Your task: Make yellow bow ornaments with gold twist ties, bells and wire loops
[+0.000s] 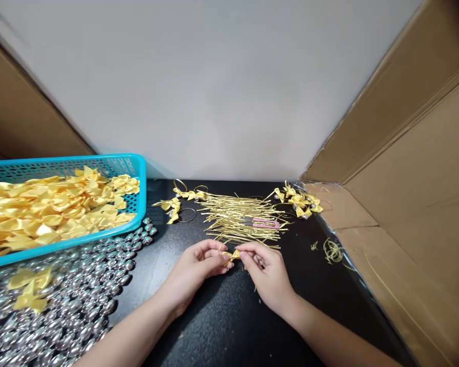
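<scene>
Between my two hands, low over the black table, is a small yellow ribbon bow (234, 255). My left hand (206, 260) pinches its left side, and a thin gold cord loops up by those fingers. The thumb and forefinger of my right hand (265, 267) are closed on the bow's right side. Just beyond my fingers lies a wide bundle of gold cord pieces (237, 211). Small pink-handled snips (265, 223) rest on top of the bundle. Whether a bead sits behind the bow is hidden by my fingers.
A turquoise basket (142, 193) full of yellow bows stands at the left. Many silver beads (99, 285) spread in front of it, with loose bows (30, 288) on them. Bows with cords (298, 200) lie at the back right, others (172, 206) back left. Cord scraps (332, 251) and cardboard (413, 204) are at right.
</scene>
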`<state>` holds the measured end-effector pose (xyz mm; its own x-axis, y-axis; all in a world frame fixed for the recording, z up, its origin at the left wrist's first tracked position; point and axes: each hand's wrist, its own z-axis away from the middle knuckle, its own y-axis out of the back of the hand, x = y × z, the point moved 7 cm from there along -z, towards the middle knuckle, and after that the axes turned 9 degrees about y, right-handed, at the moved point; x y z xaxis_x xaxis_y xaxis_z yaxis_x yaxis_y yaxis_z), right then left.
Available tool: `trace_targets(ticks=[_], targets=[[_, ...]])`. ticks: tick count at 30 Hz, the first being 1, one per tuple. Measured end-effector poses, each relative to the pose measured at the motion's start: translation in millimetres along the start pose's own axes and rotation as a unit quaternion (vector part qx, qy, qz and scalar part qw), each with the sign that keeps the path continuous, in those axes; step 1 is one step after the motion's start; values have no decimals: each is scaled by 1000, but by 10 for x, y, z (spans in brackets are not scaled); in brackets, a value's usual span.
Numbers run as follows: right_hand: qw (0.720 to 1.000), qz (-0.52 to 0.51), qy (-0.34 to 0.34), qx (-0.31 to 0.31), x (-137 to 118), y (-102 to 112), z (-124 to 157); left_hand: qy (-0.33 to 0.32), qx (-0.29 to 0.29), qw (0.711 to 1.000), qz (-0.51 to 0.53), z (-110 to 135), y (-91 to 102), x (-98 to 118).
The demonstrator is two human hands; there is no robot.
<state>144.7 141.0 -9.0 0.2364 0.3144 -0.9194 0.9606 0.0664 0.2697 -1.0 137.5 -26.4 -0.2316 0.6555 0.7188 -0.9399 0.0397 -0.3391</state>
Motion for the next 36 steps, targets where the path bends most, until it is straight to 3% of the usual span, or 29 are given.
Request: trace_targets(ticks=[5,15,21,36], targets=[[1000,21,6,-7,-18,30,47,15,-22,1000,6,19,-12,-15],[986,95,107,-83,-190,-100,221,9,27,999,30,-8,81,-100],[991,101,40,-80,-160,-79,166,44,38,998,7,11,103,-163],[991,88,42,-95,-179,-89,151,1,60,997,-40,42,83,-96]])
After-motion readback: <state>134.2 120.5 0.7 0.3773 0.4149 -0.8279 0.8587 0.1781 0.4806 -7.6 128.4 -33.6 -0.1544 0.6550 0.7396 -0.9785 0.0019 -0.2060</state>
